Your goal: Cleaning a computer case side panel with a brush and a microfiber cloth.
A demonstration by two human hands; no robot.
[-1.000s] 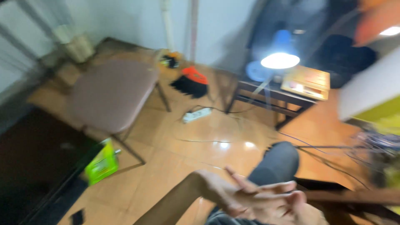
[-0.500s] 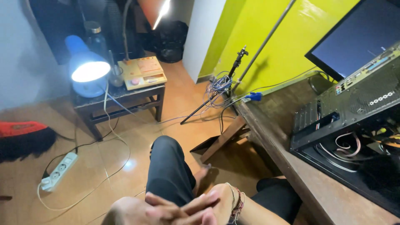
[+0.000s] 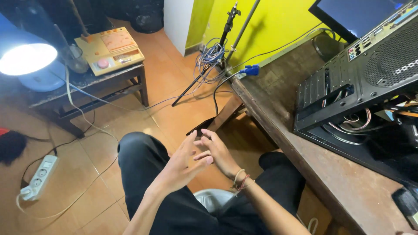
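Hands together over the lap, holding nothing
Left hand point(image 3: 180, 163) touches right hand point(image 3: 217, 150); PC case point(image 3: 361, 82) on table point(image 3: 348, 191) at 2 o'clock

The lamp point(image 3: 27, 58) at upper left is the main light and blows out to white glare, its glow fading across the floor beside it. Away from the lamp the picture is sharp, with slight wide-angle bending at the edges. Far from the lamp, the computer case point(image 3: 365, 82) interior falls into deep shadow.
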